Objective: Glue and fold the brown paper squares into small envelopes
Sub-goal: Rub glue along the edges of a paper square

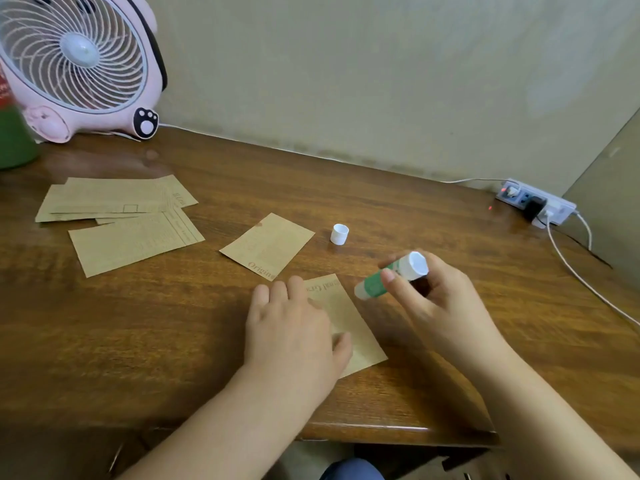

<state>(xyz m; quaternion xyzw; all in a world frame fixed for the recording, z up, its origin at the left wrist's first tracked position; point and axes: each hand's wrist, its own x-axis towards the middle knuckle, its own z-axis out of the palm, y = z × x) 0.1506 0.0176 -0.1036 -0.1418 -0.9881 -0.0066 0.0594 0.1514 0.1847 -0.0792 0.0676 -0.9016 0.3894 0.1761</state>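
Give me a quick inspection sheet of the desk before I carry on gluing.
Surface: wooden table, some sheen and marks.
Job's things: glue stick uncapped, white cap standing apart; one brown paper under work, another brown paper beside it, paper pile far left.
Clutter: pink fan; green container, blurred.
Grippers: left hand presses flat on paper; right hand grips glue stick.
Cables: white cable from power strip.
Surroundings: beige wall.
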